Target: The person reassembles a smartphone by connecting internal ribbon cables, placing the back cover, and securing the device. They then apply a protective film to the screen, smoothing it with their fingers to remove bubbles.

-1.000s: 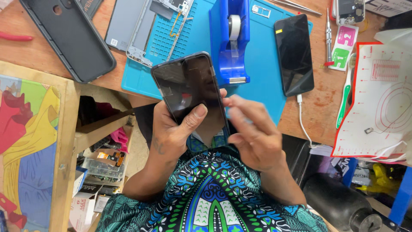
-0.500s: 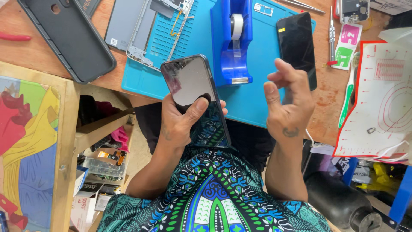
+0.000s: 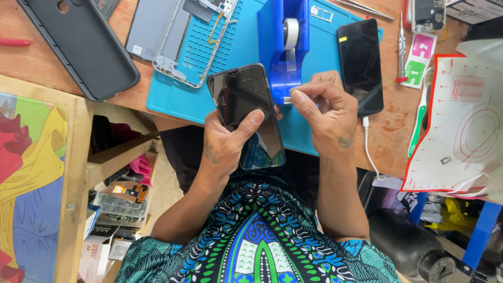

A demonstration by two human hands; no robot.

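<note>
A: Far left of the bench, what lay there?

B: A dark phone case (image 3: pixel 78 47) lay face-up at the bench's edge, with a grey phone frame (image 3: pixel 178 39) next to it, half resting on the blue work mat (image 3: pixel 230 52). The frame sat with its open side up, likely so that its insides stayed within reach.

A: And the left hand (image 3: pixel 228 144)?

B: It was closed around a black phone (image 3: pixel 246 112), thumb pressed across the glass, fingers wrapped behind. The phone was held above the near edge of the mat, tilted toward the person, probably so the screen caught the light for inspection. Its lower end hung over the lap.

A: What stood behind it?

B: A blue tape dispenser (image 3: pixel 283 44) stood upright on the mat, with a strip of clear tape hanging down its front. Its spot straight ahead put the tape within easy reach of either hand.

A: The right hand (image 3: pixel 327 115)?

B: Fingers curled, thumb and forefinger pinched together at the dispenser's lower front, just beside the held phone. Whether they gripped the tape's end could not be told; the tips were too small to read.

A: Further right?

B: A second black phone (image 3: pixel 360 65) lay flat, screen up, on the mat's right edge, with a white cable (image 3: pixel 368 149) running from its near end over the bench side, so apparently it was plugged in. Beyond it lay a screwdriver (image 3: pixel 402 44) and a white printed sheet with a red border (image 3: pixel 461 120).
</note>
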